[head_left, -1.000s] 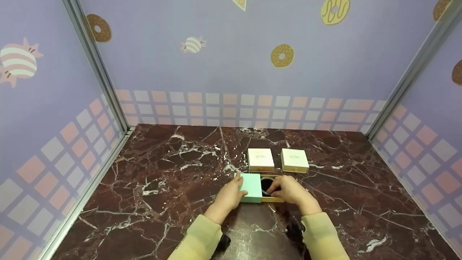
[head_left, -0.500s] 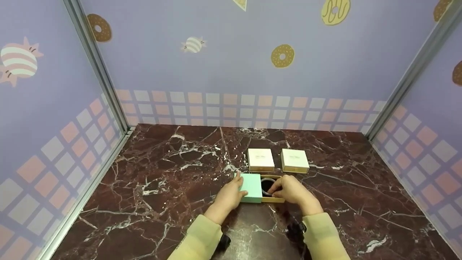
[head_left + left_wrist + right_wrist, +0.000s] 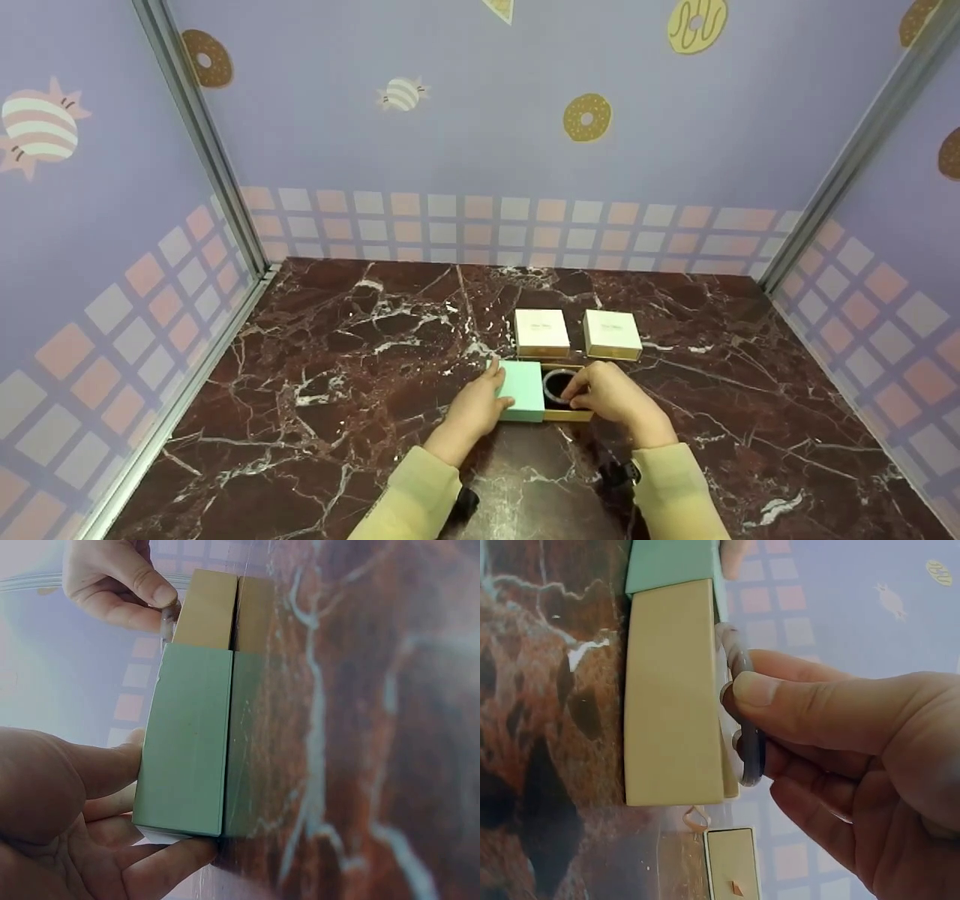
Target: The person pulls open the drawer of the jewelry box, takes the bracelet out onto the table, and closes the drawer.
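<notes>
Bangle (image 3: 751, 739), glossy grey, pinched by your right fingers (image 3: 791, 666)
Shifted slightly right since earlier; your left fingers (image 3: 171, 866) grip the mint box (image 3: 184, 739).

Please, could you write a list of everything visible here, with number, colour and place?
mint cover: 1, green, near table's middle
drawer: 1, gold, sticking out of cover's right side
bangle: 1, greyish, at drawer's open top
pull loop: 1, copper-coloured, drawer's outer end
boxes: 2, cream, behind drawer
tabletop: 1, dark red, veined white, underneath
walls: 3, lilac, printed, back and sides
posts: 2, grey, back corners
black devices: 2, by wrists
sleeves: 2, pale yellow, forearms
left hand: 1, gripping cover
right hand: 1, pinching bangle
</notes>
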Demonstrator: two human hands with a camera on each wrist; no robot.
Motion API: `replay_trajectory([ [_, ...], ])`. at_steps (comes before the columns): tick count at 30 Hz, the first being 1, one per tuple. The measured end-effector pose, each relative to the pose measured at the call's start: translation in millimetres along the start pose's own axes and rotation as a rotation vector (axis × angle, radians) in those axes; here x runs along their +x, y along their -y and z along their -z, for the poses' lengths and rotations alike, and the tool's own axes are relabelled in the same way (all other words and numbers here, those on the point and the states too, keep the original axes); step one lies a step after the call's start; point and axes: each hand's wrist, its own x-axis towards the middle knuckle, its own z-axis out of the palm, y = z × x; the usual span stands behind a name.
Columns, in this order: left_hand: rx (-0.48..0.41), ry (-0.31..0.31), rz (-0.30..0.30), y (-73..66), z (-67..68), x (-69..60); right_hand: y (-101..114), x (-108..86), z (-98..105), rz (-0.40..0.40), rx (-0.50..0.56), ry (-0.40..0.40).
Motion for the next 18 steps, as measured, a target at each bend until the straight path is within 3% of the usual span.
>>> replay_trajectory([
  [7,-0.015,0.010,0.011,0.8,-0.4,0.0,-2,-3.5,8,-0.024,0.068,-0.015],
  [18,-0.012,0.011,0.013,1.1,-0.5,-0.1,-18,-16.3,32,-0.090,0.055,-0.151],
])
